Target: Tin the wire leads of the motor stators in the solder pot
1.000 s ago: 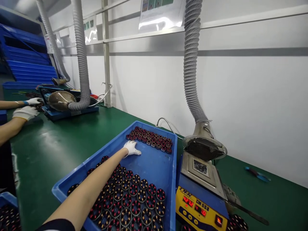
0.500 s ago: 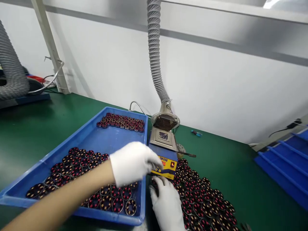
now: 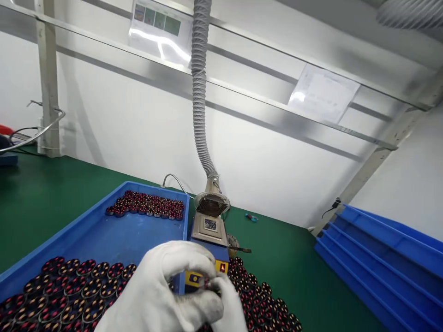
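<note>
My left hand [image 3: 155, 286], in a white glove, is closed at the lower middle, its thumb and fingertips pinched around a small motor stator [image 3: 210, 283]. Only a dark, reddish bit of that part shows between the gloves. My right hand [image 3: 229, 305], also gloved in white, is partly hidden behind the left and has its fingers closed on the same part. Both hands are in front of a solder pot [image 3: 209, 227] with a blue and yellow body and a square metal opening. More stators [image 3: 92, 287], ringed with red and yellow windings, fill the near end of a blue tray [image 3: 131, 240].
Many loose stators [image 3: 258, 295] lie on the green bench right of the pot. An extraction hose [image 3: 200, 92] hangs down to a hood [image 3: 212, 203] over it. A handled tool [image 3: 242, 250] juts out beside the pot. Stacked blue trays [image 3: 377, 272] stand at right.
My left hand has drawn back from the solder pot's front and met my right hand over the stator, which the right hand held low by the pot. The view has tilted up and turned right.
</note>
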The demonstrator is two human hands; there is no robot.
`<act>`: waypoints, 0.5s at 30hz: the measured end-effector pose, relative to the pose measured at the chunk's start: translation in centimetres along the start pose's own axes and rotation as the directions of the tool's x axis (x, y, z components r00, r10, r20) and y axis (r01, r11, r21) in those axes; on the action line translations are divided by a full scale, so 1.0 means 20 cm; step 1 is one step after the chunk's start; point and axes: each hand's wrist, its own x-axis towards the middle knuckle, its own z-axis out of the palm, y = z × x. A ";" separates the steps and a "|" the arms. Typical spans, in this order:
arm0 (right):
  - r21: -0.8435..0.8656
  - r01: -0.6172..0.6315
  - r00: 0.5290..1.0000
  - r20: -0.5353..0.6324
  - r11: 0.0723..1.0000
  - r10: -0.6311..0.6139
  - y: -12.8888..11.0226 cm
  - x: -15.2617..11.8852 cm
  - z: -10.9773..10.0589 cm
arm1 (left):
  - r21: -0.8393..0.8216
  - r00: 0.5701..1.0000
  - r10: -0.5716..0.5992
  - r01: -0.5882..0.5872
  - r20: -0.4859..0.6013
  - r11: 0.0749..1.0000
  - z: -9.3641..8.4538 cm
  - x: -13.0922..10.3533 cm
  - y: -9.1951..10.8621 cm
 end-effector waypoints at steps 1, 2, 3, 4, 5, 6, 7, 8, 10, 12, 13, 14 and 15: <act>0.091 -0.014 1.000 -0.016 0.996 0.016 -0.03 0.03 -0.04 | 0.077 0.999 0.024 -0.022 -0.033 0.997 0.00 0.01 -0.02; 0.221 -0.025 0.998 -0.049 0.975 0.037 -0.06 0.06 -0.08 | 0.154 0.996 0.067 -0.058 -0.053 0.986 0.02 0.01 -0.03; 0.359 -0.020 0.995 -0.083 0.933 0.054 -0.09 0.08 -0.11 | 0.225 0.992 0.116 -0.100 -0.058 0.969 0.03 0.02 -0.04; 0.493 -0.003 0.991 -0.113 0.870 0.068 -0.13 0.10 -0.12 | 0.285 0.986 0.158 -0.136 -0.055 0.949 0.05 0.03 -0.05; 0.600 0.024 0.988 -0.138 0.800 0.074 -0.17 0.12 -0.12 | 0.321 0.980 0.194 -0.173 -0.035 0.931 0.08 0.03 -0.06; 0.663 0.050 0.986 -0.153 0.747 0.069 -0.21 0.12 -0.12 | 0.334 0.974 0.227 -0.208 -0.019 0.919 0.11 0.03 -0.07; 0.693 0.064 0.986 -0.154 0.719 0.061 -0.25 0.13 -0.11 | 0.332 0.967 0.256 -0.241 0.001 0.912 0.13 0.03 -0.08; 0.693 0.064 0.987 -0.149 0.719 0.056 -0.29 0.12 -0.10 | 0.329 0.961 0.278 -0.265 0.008 0.907 0.15 0.03 -0.09; 0.651 0.049 0.989 -0.135 0.757 0.052 -0.36 0.11 -0.09 | 0.327 0.950 0.313 -0.295 -0.003 0.898 0.17 0.03 -0.10; 0.602 0.054 0.992 -0.127 0.797 0.028 -0.42 0.09 -0.10 | 0.311 0.951 0.310 -0.293 -0.008 0.904 0.17 0.03 -0.11; 0.580 0.071 0.992 -0.129 0.812 0.006 -0.44 0.09 -0.12 | 0.285 0.957 0.291 -0.278 -0.003 0.918 0.16 0.03 -0.12; 0.560 0.094 0.991 -0.132 0.823 -0.023 -0.45 0.09 -0.14 | 0.246 0.965 0.264 -0.258 0.009 0.934 0.16 0.03 -0.12; 0.536 0.119 0.990 -0.133 0.836 -0.056 -0.46 0.09 -0.16 | 0.205 0.972 0.233 -0.235 0.037 0.950 0.15 0.04 -0.12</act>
